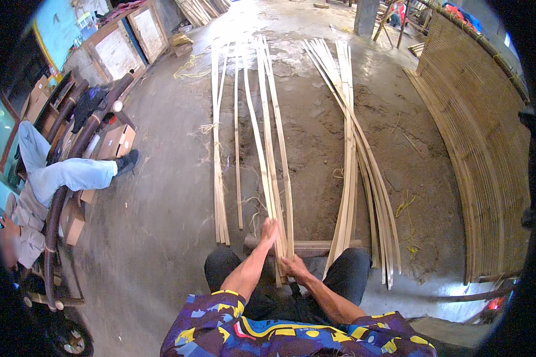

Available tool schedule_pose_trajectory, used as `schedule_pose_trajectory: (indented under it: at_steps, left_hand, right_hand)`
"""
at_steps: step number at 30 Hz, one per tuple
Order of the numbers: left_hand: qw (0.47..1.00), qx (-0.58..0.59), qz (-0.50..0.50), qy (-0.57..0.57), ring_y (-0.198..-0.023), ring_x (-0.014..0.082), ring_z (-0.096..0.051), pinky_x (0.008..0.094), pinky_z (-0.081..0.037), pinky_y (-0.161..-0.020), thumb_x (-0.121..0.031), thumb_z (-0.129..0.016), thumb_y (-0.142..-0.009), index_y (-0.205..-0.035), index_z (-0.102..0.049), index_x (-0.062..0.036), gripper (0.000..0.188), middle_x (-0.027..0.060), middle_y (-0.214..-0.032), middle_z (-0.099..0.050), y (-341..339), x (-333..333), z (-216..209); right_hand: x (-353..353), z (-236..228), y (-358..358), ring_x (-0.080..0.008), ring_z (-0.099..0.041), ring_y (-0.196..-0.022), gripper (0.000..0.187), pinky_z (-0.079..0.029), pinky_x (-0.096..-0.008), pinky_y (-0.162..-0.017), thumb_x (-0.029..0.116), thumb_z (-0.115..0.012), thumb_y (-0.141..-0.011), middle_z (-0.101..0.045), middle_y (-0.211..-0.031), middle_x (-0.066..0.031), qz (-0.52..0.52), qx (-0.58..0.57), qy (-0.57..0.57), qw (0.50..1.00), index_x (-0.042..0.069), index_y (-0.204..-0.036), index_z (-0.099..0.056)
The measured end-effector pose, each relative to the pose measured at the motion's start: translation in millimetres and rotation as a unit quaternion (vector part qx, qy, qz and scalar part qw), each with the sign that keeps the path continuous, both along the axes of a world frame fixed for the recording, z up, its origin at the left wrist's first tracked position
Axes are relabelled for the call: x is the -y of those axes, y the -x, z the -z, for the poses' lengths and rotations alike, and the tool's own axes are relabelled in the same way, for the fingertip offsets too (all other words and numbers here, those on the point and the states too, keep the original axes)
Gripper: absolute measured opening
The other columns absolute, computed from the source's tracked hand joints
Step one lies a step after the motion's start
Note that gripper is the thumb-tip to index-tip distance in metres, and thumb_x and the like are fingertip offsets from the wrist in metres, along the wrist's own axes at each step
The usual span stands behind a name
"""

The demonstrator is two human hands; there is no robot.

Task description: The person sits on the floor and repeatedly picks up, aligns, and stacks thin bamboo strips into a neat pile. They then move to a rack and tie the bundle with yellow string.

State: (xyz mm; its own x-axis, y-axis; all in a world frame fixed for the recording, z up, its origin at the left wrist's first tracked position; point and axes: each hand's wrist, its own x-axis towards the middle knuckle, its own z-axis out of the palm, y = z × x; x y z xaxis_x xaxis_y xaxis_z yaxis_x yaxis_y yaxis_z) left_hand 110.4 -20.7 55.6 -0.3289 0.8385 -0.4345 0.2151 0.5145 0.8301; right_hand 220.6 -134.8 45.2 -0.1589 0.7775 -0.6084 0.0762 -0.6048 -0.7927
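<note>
Several long, pale bamboo strips (265, 149) stretch away from me along the floor, their near ends between my knees. Closed around these strips is my left hand (270, 231), a little way up from the ends. My right hand (293, 268) grips the same strips lower down, close to my lap, its fingers partly hidden. A round log (315, 244) lies crosswise beneath the strips, just ahead of my knees. To the right, a larger bundle of bamboo strips (348, 137) fans out past my right knee. On the left lies a thin bundle of strips (216, 149) beside one single strip (238, 143).
A person in light blue jeans (71, 175) reclines on a bamboo bench (56, 220) at left, near cardboard boxes (118, 141). A large slatted bamboo screen (470, 149) leans at right. Yellow twine (406, 204) lies on the concrete floor (161, 208). A pillar (366, 16) stands far back.
</note>
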Motion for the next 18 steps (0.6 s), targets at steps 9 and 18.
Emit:
schedule_pose_trajectory:
  at_steps: [9,18]
  left_hand:
    - [0.996,-0.080,0.000,-0.029,-0.074,0.0312,-0.059,0.0372,-0.045,-0.066,-0.033,-0.071,-0.057,-0.087,-0.053,0.0038,0.051,0.0197,-0.078,-0.059,1,21,-3]
    - [0.981,0.161,-0.008,0.112,-0.077,0.0228,-0.055,0.0375,-0.045,-0.066,-0.034,-0.061,-0.073,-0.096,-0.052,0.0000,0.042,0.0117,-0.086,-0.057,15,8,30]
  right_hand:
    - [12,9,33,-0.0173,-0.051,-0.070,0.041,-0.042,-0.0319,-0.061,0.023,-0.063,-0.070,-0.054,-0.079,-0.0093,-0.056,0.143,-0.156,0.976,-0.001,-0.098,-0.046]
    - [-10,-10,19,-0.0226,-0.054,-0.070,0.035,-0.043,-0.0355,-0.063,0.029,-0.055,-0.076,-0.055,-0.078,-0.0143,-0.061,0.145,-0.044,0.987,-0.002,-0.090,-0.050]
